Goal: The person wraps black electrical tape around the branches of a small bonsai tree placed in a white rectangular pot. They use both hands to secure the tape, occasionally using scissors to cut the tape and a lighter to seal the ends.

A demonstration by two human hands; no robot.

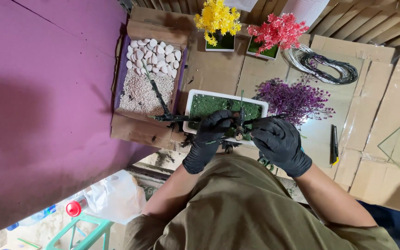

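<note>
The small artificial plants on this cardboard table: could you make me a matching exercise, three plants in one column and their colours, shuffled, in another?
Column one:
1. plant at the back left
2. plant at the back right
3. loose bunch lying beside the white tray

Column two:
a. purple
b. yellow
c. red

Pairs: 1-b, 2-c, 3-a. Both gloved hands, left hand and right hand, hold a dark branch over the white tray.
</note>
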